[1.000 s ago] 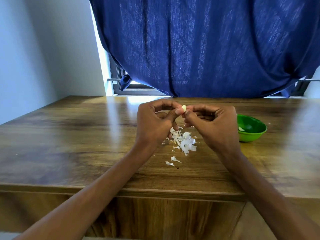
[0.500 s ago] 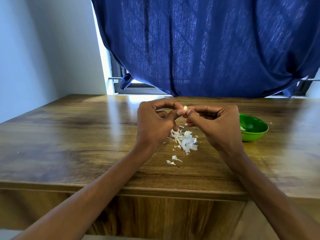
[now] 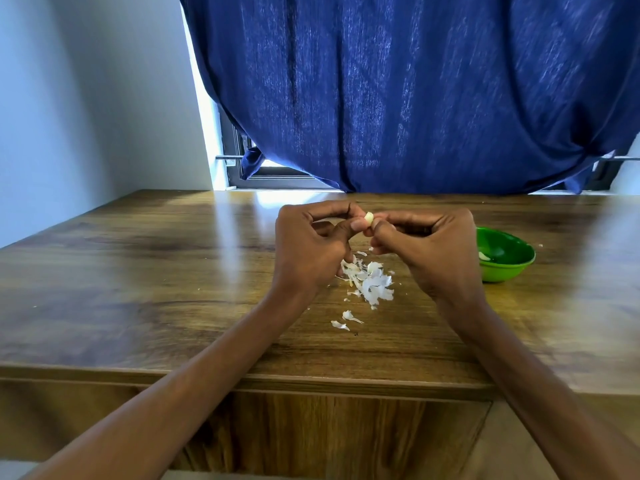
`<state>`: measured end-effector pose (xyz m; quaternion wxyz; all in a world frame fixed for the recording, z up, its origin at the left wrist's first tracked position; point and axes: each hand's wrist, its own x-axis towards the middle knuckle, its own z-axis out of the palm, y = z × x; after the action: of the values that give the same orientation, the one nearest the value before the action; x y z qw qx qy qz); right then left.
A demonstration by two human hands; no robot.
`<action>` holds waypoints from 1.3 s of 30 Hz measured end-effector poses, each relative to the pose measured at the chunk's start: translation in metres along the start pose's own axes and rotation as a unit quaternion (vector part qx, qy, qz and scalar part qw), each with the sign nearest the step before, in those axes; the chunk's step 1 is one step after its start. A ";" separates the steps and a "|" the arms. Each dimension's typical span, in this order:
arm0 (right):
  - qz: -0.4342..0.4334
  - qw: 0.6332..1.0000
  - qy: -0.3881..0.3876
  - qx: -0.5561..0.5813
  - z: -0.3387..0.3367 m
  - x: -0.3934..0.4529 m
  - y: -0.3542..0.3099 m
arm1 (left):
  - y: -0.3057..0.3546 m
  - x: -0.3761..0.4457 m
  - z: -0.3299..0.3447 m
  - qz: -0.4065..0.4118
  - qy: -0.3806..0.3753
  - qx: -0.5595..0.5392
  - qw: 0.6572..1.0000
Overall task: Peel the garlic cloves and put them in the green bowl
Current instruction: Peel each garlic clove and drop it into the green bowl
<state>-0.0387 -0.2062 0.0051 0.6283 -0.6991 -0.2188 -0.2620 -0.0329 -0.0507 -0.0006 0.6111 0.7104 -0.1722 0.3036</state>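
pale wall on the far left, then a wooden table [image 3: 138, 271] running across the view. above its middle the left hand [image 3: 311, 244] is curled, thumb and forefinger pinching a small garlic clove [image 3: 369, 217] — the right hand [image 3: 433, 247] meets it from the other side, its fingertips also closed on the same clove, so the clove sits between the two hands, raised off the table. below them a heap of white garlic skins [image 3: 372, 284] lies on the wood, a few loose flakes nearer the front edge. just right of the right hand stands the green bowl [image 3: 512, 268] with a pale piece inside — partly hidden by the hand. a blue curtain [image 3: 415, 98] hangs behind.
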 end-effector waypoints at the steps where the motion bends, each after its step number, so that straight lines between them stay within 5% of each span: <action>1: -0.002 1.000 0.002 -0.001 0.000 0.000 0.000 | 0.000 0.000 0.000 0.001 0.000 -0.003 1.000; 14: -0.003 0.999 0.037 -0.038 0.002 0.002 0.003 | 0.000 0.001 0.003 -0.016 -0.034 -0.032 0.999; 39: 0.045 0.999 -0.011 0.012 0.002 0.004 -0.001 | -0.001 0.000 0.002 0.029 -0.019 0.001 0.999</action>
<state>-0.0361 -0.2043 0.0077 0.6451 -0.7039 -0.1969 -0.2229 -0.0320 -0.0524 -0.0009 0.5981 0.7113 -0.2040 0.3079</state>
